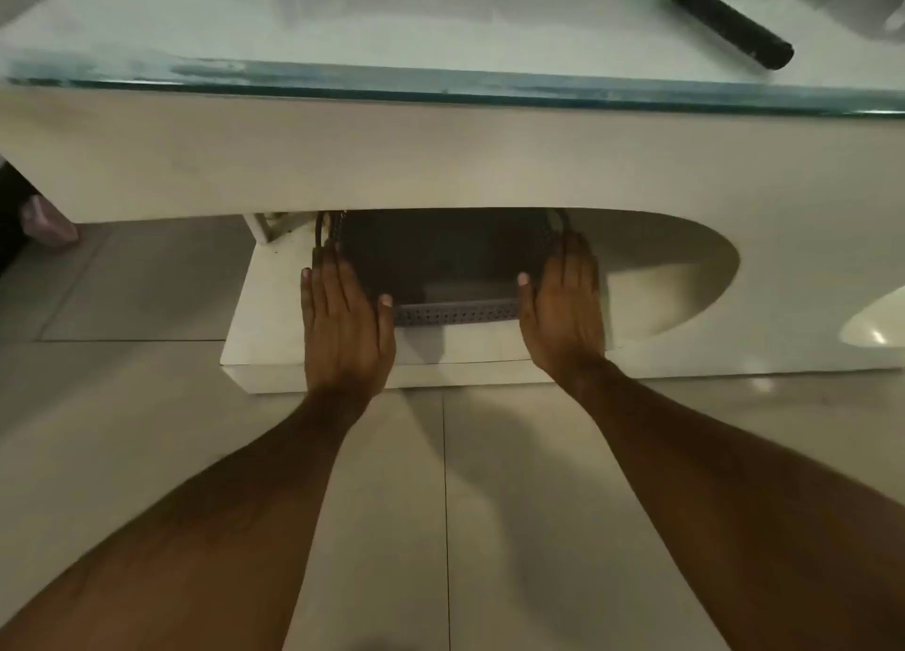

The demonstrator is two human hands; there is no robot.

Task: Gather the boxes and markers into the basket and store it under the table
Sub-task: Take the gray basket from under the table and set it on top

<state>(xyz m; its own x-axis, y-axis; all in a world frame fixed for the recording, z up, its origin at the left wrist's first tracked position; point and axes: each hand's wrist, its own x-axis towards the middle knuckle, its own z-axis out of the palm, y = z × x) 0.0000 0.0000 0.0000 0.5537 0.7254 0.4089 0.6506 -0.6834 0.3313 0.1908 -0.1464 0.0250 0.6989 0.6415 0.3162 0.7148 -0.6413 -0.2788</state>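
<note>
The left hand and the right hand are laid flat, fingers extended and together, one against each short side of the basket; neither hand is curled closed, so the basket is pressed between two open palms rather than clutched; between the palms only the near perforated rim is lit, the interior beyond it being too dark for any contents to be told; just beneath the hands, the basket is borne on the low white shelf under the table, mostly pushed in below the apron; the basket is judged light and fairly stiff, a thin perforated wall likely to flex a little under side pressure, and apt to slide easily on the smooth shelf; the firmest hold is judged to be at the rim of the two short sides, where the palms now sit; far beyond the grip, a dark marker is seen lying on the glass top
</note>
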